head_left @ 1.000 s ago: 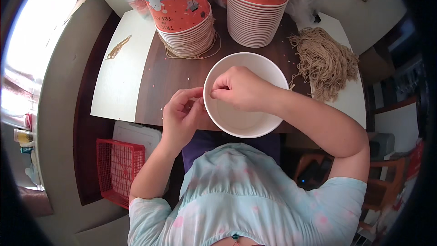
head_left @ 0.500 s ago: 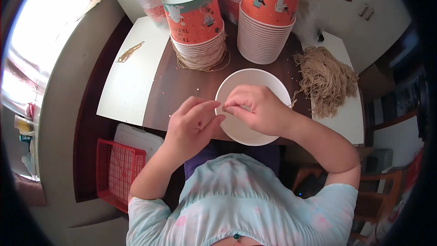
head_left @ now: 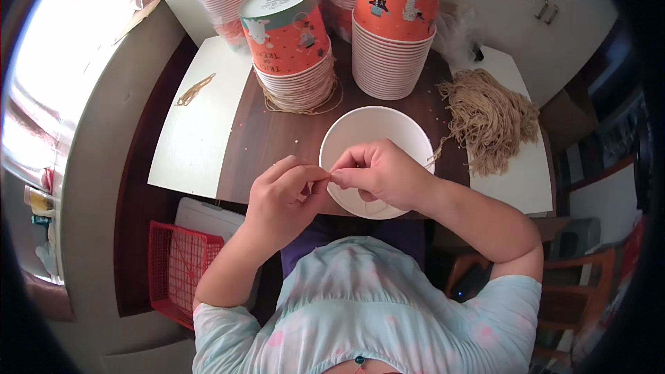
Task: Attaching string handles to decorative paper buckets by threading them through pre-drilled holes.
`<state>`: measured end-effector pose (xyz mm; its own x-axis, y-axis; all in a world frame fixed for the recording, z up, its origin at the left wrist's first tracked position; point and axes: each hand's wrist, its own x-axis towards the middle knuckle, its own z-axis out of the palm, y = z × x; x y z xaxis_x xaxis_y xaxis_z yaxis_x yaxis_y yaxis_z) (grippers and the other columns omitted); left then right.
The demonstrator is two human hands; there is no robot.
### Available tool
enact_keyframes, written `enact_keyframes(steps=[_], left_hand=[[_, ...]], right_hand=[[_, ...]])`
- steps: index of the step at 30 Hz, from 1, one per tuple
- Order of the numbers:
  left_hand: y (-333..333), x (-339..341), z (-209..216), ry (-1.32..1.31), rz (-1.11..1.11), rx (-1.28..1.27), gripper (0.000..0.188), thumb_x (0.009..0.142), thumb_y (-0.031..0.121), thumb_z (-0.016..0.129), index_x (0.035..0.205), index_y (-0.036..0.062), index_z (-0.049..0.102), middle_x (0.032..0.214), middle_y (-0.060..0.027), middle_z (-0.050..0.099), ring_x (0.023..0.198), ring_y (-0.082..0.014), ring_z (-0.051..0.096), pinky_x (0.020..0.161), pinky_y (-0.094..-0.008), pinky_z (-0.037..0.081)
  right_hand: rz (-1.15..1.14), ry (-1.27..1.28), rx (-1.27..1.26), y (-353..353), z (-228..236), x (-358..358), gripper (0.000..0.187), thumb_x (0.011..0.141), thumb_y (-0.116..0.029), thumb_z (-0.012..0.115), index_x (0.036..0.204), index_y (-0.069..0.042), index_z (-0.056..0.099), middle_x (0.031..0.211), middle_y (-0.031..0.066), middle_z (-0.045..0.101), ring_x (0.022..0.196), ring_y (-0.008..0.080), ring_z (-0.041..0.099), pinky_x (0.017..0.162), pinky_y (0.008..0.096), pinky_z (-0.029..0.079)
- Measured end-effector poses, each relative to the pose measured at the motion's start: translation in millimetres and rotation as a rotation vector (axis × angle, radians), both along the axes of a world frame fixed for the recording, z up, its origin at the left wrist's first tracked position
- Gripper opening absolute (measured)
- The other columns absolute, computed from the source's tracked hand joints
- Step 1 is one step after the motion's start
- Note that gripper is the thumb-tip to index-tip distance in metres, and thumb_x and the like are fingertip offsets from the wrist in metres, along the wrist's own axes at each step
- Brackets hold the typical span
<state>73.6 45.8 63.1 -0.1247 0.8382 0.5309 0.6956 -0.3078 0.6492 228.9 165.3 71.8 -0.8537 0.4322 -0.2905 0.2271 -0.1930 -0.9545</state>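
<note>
A white paper bucket (head_left: 409,125) stands open side up at the table's near edge. At its near left rim, the fingertips of my left hand (head_left: 284,197) and my right hand (head_left: 381,176) meet in a pinch. My right hand reaches over the bucket's mouth, its thumb and forefinger closed on what looks like the end of a tan cord, mostly hidden now. What my left fingers grip is too small to make out. A short tan cord (head_left: 436,152) sticks out at the bucket's right rim, and a thin strand shows faintly inside.
Two stacks of upside-down buckets, orange and green on top, stand behind: the left stack (head_left: 287,41) with cords looped round its base, the right stack (head_left: 395,28) taller. A tan cord heap (head_left: 495,121) lies right, a small cord bundle (head_left: 196,90) left. A red basket (head_left: 181,263) sits below left.
My left hand has moved right and closed its fingers, which were apart, so that they meet my right fingertips at the rim. The whole view has shifted slightly.
</note>
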Motion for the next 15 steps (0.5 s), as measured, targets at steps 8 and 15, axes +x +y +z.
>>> enact_keyframes(steps=[8, 15], left_hand=[[4.1, 0.7, 13.3, 0.041, -0.007, -0.056, 0.012, 0.073, -0.005, 0.069, 0.082, 0.0013, 0.064, 0.073, -0.0078, 0.057, 0.058, -0.0193, 0.059, 0.052, -0.0277, 0.049], [12.2, -2.9, 19.8, 0.176, -0.022, -0.099, 0.01, 0.071, 0.001, 0.069, 0.079, 0.0034, 0.064, 0.074, -0.0086, 0.058, 0.066, -0.0268, 0.059, 0.061, -0.0347, 0.049]], right_hand=[[-0.054, 0.136, 0.173, 1.1, -6.3, 0.4, 0.009, 0.088, -0.01, 0.065, 0.091, -0.002, 0.066, 0.081, -0.0001, 0.065, 0.072, 0.0035, 0.057, 0.064, 0.0195, 0.047], [0.019, 0.081, 0.245, 12.3, 3.3, -1.7, 0.008, 0.086, -0.008, 0.065, 0.089, 0.0, 0.066, 0.083, 0.0009, 0.067, 0.079, 0.0056, 0.06, 0.072, 0.0215, 0.049]])
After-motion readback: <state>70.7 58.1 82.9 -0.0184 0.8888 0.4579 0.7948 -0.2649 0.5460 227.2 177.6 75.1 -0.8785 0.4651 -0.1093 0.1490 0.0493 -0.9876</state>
